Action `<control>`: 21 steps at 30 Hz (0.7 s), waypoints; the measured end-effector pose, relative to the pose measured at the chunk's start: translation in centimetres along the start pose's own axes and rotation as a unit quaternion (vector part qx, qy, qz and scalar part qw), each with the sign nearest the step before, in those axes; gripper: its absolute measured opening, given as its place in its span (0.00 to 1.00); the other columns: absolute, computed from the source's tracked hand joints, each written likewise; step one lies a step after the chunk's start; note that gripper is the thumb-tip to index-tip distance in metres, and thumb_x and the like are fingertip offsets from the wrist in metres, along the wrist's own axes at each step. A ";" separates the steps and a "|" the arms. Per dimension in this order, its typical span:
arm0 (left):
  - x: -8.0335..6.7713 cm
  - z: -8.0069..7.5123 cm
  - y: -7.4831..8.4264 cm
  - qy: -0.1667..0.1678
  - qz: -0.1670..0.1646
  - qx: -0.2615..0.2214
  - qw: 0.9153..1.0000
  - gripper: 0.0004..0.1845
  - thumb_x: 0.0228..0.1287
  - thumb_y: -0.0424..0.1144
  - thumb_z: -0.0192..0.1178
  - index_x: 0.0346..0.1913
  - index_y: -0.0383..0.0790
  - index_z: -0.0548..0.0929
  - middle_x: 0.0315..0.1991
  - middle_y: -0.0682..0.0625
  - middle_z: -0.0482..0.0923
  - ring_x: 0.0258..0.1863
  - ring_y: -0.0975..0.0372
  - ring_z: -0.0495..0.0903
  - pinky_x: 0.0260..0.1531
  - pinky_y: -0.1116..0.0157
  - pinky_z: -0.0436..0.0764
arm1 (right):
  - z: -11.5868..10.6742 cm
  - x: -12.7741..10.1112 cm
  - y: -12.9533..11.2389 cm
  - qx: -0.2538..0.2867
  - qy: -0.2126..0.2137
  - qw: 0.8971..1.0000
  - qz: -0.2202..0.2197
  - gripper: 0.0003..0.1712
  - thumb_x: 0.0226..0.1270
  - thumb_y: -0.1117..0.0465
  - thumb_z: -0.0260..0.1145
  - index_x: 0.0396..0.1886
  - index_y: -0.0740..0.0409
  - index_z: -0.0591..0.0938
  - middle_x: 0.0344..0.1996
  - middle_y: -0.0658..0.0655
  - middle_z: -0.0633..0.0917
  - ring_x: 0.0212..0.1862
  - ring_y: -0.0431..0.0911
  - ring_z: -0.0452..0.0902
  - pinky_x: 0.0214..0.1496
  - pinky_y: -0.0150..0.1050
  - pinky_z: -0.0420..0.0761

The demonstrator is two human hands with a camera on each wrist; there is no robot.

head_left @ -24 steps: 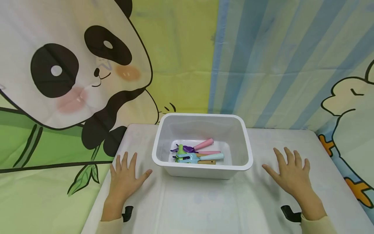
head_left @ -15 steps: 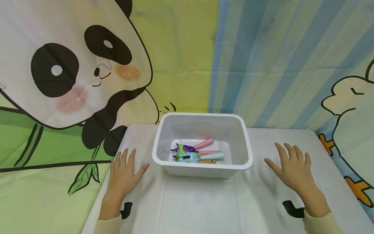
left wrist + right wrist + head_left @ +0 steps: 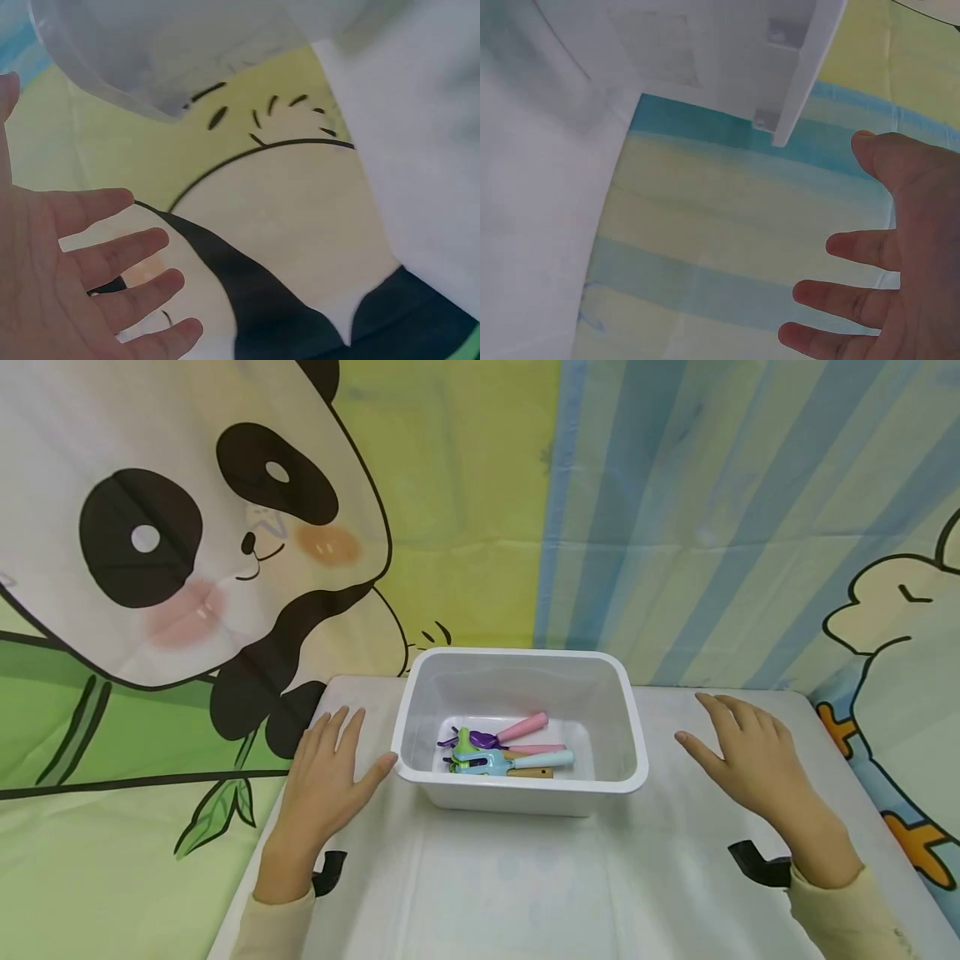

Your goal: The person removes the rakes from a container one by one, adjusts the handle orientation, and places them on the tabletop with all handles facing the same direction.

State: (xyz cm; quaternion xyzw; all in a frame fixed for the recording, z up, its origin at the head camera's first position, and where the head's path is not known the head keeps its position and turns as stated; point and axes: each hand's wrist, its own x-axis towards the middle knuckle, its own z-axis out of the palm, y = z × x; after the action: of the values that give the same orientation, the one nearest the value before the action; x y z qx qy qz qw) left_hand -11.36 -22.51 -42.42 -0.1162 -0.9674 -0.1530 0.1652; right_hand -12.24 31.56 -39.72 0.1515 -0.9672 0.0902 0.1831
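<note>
A white plastic bin (image 3: 510,798) stands on the table between my two hands. Inside it lies a small heap of tools: a light blue fork-like tool (image 3: 491,765), a green one (image 3: 464,742), a purple one with a pink handle (image 3: 525,727), and a wooden handle (image 3: 534,773). My left hand (image 3: 318,785) is spread at the bin's left, its thumb tip right at the rim in the head view. To the right of the bin my right hand (image 3: 750,760) hovers, fingers apart and slightly bent, holding nothing. Both wrist views show the bin's outer wall (image 3: 727,45) beyond the fingers.
A white cloth covers the table (image 3: 517,885). Behind it hangs a printed curtain (image 3: 465,510) with a panda at left and blue stripes at right. A black wrist mount (image 3: 330,872) shows beside the left wrist, another black mount (image 3: 761,864) beside the right.
Both hands have moved forward, away from the body, along the bin's sides. The left thumb has come closer to the rim, and the right fingers are more bent. The bin and tools stay put.
</note>
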 end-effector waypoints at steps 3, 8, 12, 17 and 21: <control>0.8 -0.6 1.1 -0.006 0.014 0.001 1.000 0.47 0.65 0.68 0.56 0.73 0.33 0.65 0.72 0.33 0.61 0.72 0.37 0.56 0.69 0.39 0.53 | -1.0 1.2 -0.7 0.010 -0.005 1.000 -0.011 0.39 0.64 0.48 0.72 0.67 0.65 0.72 0.58 0.74 0.75 0.57 0.72 0.70 0.55 0.73 0.67; 2.0 -0.8 2.8 -0.032 0.027 0.000 0.999 0.50 0.64 0.73 0.52 0.75 0.35 0.63 0.74 0.35 0.58 0.74 0.40 0.52 0.71 0.42 0.50 | -2.5 3.3 -2.1 0.014 -0.039 0.999 -0.013 0.37 0.69 0.45 0.67 0.69 0.64 0.71 0.60 0.73 0.74 0.60 0.71 0.68 0.57 0.74 0.64; 2.8 -0.4 3.7 -0.051 0.040 -0.004 0.998 0.52 0.63 0.75 0.49 0.76 0.36 0.63 0.76 0.37 0.55 0.76 0.43 0.49 0.72 0.43 0.49 | -3.3 5.0 -3.2 0.017 -0.072 0.997 -0.018 0.38 0.72 0.42 0.63 0.71 0.62 0.69 0.62 0.72 0.72 0.62 0.71 0.66 0.60 0.73 0.62; 3.6 0.4 4.9 -0.060 0.067 -0.007 0.996 0.52 0.63 0.76 0.47 0.75 0.36 0.63 0.76 0.38 0.55 0.76 0.45 0.49 0.73 0.48 0.49 | -4.2 7.4 -4.6 0.030 -0.099 0.994 -0.037 0.37 0.74 0.42 0.61 0.73 0.60 0.68 0.63 0.69 0.72 0.62 0.69 0.67 0.60 0.72 0.63; 4.2 1.2 6.3 -0.076 0.089 -0.003 0.993 0.53 0.64 0.77 0.43 0.76 0.35 0.62 0.76 0.37 0.55 0.77 0.45 0.48 0.74 0.50 0.49 | -4.5 9.6 -5.6 0.042 -0.117 0.991 -0.058 0.37 0.74 0.43 0.61 0.72 0.59 0.68 0.63 0.67 0.73 0.62 0.67 0.69 0.59 0.69 0.67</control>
State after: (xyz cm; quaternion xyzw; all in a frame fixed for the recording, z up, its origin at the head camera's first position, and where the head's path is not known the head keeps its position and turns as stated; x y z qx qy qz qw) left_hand -13.87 -15.56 -40.39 -0.2142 -0.9624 -0.1315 0.1034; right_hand -17.48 24.82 -31.30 0.2239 -0.9669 0.1017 0.0675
